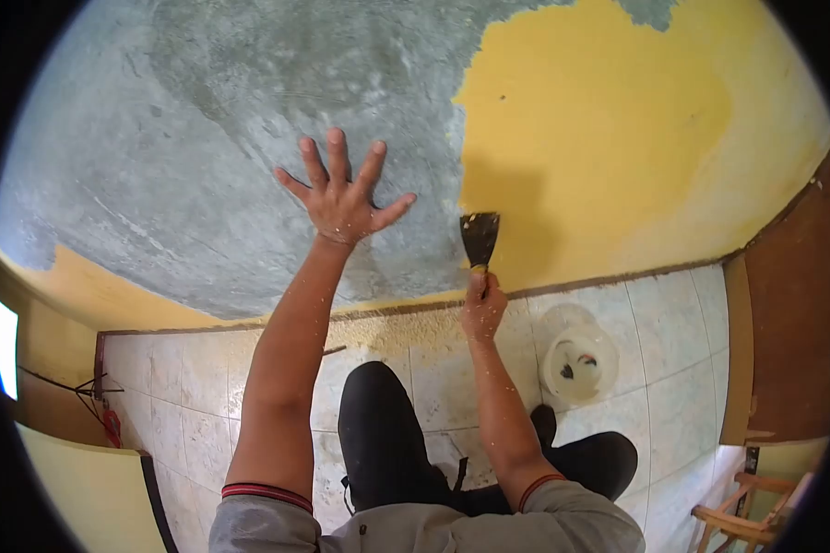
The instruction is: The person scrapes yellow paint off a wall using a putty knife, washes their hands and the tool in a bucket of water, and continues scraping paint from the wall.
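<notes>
Wall (203, 166) looks maybe over half stripped, yellow paint (618, 111) left mostly on the right. Left hand (342, 208) is splayed open on bare grey; right hand (483, 313) grips the scraper (480, 241) by the paint's edge.

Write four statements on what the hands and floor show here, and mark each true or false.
1. The left hand is spread on the wall's gray area. True.
2. The right hand holds a paintbrush. False: it holds a flat-bladed scraper.
3. The bucket stands on the tiled floor. True.
4. The floor has no debris along the wall. False: pale flakes lie there.
</notes>
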A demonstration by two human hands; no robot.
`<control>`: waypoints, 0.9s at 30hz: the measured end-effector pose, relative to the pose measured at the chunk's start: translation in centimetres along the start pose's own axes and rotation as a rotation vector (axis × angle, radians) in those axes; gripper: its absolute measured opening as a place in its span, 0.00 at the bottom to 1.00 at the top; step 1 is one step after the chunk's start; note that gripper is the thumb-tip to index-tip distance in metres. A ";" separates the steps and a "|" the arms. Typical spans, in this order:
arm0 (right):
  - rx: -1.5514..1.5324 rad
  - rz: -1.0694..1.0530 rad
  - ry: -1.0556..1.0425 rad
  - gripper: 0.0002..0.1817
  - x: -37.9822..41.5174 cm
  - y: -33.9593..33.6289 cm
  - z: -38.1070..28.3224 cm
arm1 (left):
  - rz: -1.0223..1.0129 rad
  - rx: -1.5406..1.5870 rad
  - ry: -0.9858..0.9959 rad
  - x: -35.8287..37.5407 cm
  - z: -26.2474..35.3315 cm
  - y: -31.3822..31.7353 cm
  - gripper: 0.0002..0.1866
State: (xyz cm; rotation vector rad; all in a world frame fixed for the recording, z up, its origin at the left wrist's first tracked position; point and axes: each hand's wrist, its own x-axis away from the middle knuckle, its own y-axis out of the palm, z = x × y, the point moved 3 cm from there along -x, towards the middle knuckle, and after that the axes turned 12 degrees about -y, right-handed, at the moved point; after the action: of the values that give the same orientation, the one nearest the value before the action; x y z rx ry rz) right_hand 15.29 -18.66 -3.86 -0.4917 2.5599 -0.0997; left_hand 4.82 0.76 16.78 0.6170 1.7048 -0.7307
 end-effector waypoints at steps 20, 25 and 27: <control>-0.109 0.014 -0.010 0.18 -0.1 0.7 -0.5 | -0.035 -0.023 -0.054 0.4 -0.2 -0.4 0.44; -0.019 -0.057 -0.034 0.19 -5.0 -1.6 -5.1 | -0.036 -0.025 -0.067 1.0 -0.5 -0.2 0.43; 0.032 -0.055 -0.083 0.19 -3.7 -1.5 -4.1 | -0.042 -0.029 -0.063 0.9 -0.4 -0.2 0.44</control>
State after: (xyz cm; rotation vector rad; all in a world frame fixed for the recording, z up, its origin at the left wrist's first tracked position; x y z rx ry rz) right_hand 16.61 -18.77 1.76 -0.5424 2.4609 -0.1366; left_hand 4.18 0.98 15.98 0.5336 1.6716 -0.7462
